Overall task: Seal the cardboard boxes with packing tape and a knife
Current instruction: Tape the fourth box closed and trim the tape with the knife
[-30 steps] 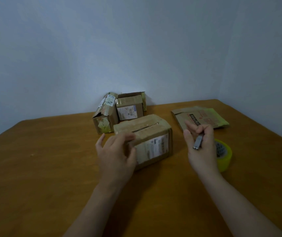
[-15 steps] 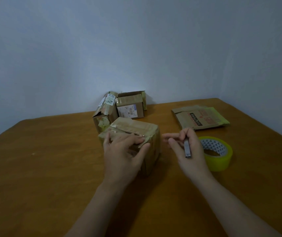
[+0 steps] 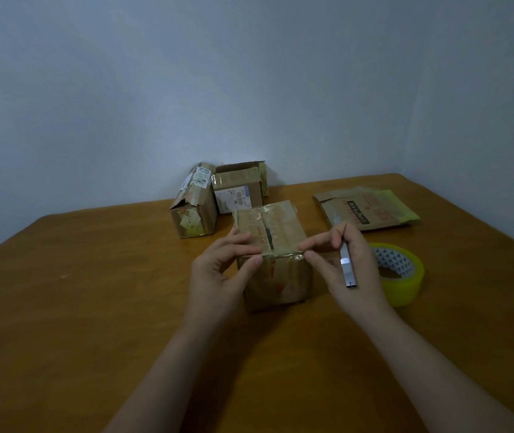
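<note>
Left hand (image 3: 218, 270) grips the small brown cardboard box (image 3: 276, 281); right hand (image 3: 366, 273) clutches the slim silver knife (image 3: 347, 268). One slip could nick skin.

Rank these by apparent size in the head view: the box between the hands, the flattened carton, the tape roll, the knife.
1. box between the hands
2. flattened carton, only narrowly ahead of the next; it lies flat and farther off, so this is unsure
3. tape roll
4. knife

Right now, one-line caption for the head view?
The left hand and right hand, gripping a knife, hold the near box; tape roll alongside.
</note>
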